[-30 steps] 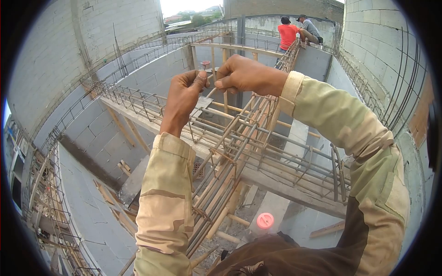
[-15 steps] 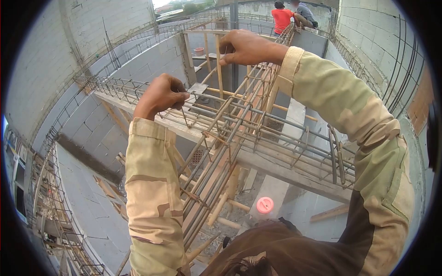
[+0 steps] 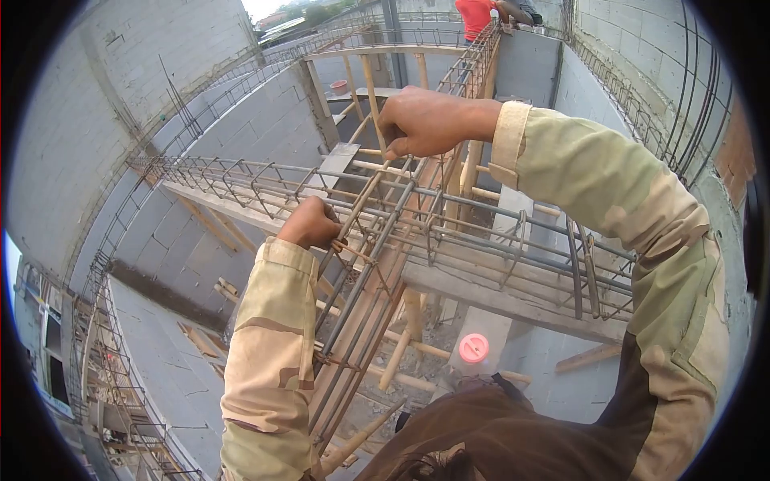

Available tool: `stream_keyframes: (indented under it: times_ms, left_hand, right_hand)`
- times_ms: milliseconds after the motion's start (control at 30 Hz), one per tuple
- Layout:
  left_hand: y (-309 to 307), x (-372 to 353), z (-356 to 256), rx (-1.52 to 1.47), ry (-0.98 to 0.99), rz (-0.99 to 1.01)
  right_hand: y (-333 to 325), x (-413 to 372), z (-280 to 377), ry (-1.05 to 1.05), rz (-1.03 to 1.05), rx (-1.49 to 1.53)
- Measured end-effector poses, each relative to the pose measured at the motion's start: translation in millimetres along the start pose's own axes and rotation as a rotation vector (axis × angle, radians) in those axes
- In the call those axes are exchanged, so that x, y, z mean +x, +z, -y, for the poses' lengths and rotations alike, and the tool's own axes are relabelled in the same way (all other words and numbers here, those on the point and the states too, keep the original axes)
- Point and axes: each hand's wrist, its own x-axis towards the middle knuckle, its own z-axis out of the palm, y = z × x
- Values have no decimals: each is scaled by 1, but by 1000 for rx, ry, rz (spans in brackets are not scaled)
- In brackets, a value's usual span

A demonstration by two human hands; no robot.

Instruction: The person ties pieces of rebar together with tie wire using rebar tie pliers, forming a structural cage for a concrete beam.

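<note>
My left hand (image 3: 310,223) is closed at the near-left side of the rebar crossing (image 3: 401,204), its fingers against a rusty stirrup and a long bar. What its fingertips pinch is too small to make out. Higher up, my right hand (image 3: 429,122) hangs over the far side of the crossing, fingers curled down with thumb and fingertips near the top of a bar. Whether anything thin is between them is hidden. Long steel bars run through square stirrups along a wooden formwork board (image 3: 381,301) below.
Two people, one in a red shirt (image 3: 473,18), are at the far end of the beam. A pink round lid (image 3: 473,348) lies below. Two loose bars (image 3: 583,268) lean at the right. Grey block walls (image 3: 249,120) and wooden props (image 3: 395,361) stand around.
My left hand has moved right and down to the crossing bars. My right hand has come lower and nearer. The camera view has tilted and shifted slightly.
</note>
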Motion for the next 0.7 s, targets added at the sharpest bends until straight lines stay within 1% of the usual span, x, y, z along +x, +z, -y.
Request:
stream_keyframes:
  times_ms: [33, 67, 133, 167, 200, 267, 300, 333, 400, 433, 467, 533, 667, 700]
  left_hand:
    - [2, 3, 4, -146, -35, 13]
    - [4, 5, 8, -291, -71, 25]
    - [7, 10, 14, -313, -77, 13]
    - [8, 11, 15, -337, -77, 2]
    - [6, 4, 7, -341, -84, -1]
    - [-1, -7, -5, -222, -90, 33]
    - [3, 2, 6, -90, -49, 38]
    - [4, 4, 10, -100, -56, 30]
    - [4, 4, 6, 221, -15, -59]
    - [3, 3, 5, 137, -44, -32]
    - [2, 2, 3, 130, -51, -33]
    - [0, 1, 1, -194, -29, 82]
    - [11, 12, 13, -292, -44, 103]
    - [11, 13, 14, -292, -42, 99]
  right_hand:
    - [8, 3, -2, 31, 57, -22]
    - [16, 4, -4, 29, 57, -16]
    - [32, 9, -6, 14, 101, -48]
    - [40, 14, -5, 64, 142, -74]
    - [50, 17, -6, 57, 145, -71]
    - [67, 22, -4, 40, 177, 55]
    - [75, 24, -2, 16, 169, 95]
    - [81, 25, -1, 4, 176, 92]
    - [86, 29, 6, -1, 204, 76]
    - [87, 30, 7, -17, 215, 67]
    - [87, 32, 7, -24, 222, 67]
    - [85, 35, 5, -34, 196, 64]
    - [79, 37, 2, -33, 160, 73]
    - [79, 37, 1, 14, 167, 53]
